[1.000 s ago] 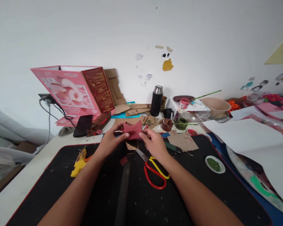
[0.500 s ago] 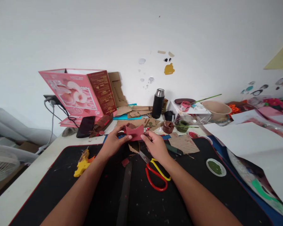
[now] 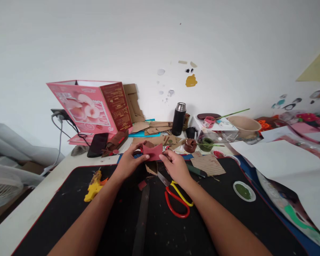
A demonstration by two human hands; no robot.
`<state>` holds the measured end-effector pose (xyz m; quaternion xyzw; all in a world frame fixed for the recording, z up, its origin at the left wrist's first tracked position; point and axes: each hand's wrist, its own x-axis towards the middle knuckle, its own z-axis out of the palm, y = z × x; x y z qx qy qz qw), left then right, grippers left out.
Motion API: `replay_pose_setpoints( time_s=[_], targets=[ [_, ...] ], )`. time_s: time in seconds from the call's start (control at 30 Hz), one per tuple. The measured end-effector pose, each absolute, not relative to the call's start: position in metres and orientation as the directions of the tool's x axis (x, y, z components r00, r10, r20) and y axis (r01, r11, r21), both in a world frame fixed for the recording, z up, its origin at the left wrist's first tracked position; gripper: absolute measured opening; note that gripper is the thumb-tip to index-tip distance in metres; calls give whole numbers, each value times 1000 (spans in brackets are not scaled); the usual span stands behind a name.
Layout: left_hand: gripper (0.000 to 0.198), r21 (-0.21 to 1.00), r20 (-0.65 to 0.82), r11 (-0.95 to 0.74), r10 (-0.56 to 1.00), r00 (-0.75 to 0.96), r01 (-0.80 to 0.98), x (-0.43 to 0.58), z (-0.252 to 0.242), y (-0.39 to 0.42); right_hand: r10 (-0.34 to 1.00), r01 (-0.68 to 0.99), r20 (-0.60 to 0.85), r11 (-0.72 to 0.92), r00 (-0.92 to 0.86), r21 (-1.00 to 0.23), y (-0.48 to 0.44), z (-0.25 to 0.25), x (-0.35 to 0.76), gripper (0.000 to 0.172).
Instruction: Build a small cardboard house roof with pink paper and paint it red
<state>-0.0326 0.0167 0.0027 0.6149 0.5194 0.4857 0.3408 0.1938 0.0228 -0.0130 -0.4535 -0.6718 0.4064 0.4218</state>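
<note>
A small red cut piece, paper or painted card, is held up between my two hands over the back of the black mat. My left hand pinches its left end, thumb in front. Its right end is pinched by my right hand. Just below lie a brown cardboard scrap and scissors with one red and one yellow handle. A dark ruler-like strip runs toward me, with a small red scrap at its far end.
On the mat's left lies a yellow glue gun; right are corrugated cardboard, a dark green-handled tool and a lid of green paint. Behind stand a pink box, a phone, a black flask and paint jars.
The camera view has shifted very slightly. Both hands keep their hold on the red piece in almost the same position.
</note>
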Motion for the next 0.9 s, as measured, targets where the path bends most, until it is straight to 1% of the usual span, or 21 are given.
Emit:
replay_pose_setpoints(
  time_s=[0.17, 0.33, 0.5, 0.63, 0.8, 0.9],
  targets=[
    [78, 932, 232, -216, 973, -21, 290, -31, 4, 17, 949, 281, 230, 286, -217, -916, 24, -15, 194, 25],
    [79, 933, 225, -209, 974, -19, 292, -32, 5, 17, 956, 259, 202, 254, -211, -932, 27, -18, 194, 26],
    [74, 922, 250, -233, 968, -17, 311, -33, 4, 18, 956, 265, 216, 264, -200, -927, 27, -18, 195, 26],
    [75, 918, 255, -235, 967, -21, 319, -33, 1, 21, 951, 278, 234, 284, -200, -918, 28, -17, 196, 27],
    [73, 904, 283, -258, 959, -25, 340, -33, -2, 22, 945, 313, 263, 314, -194, -896, 32, -19, 198, 22],
    [71, 890, 293, -273, 956, 1, 364, -33, -3, 23, 941, 323, 264, 323, -212, -890, 35, -22, 199, 21]
  ],
)
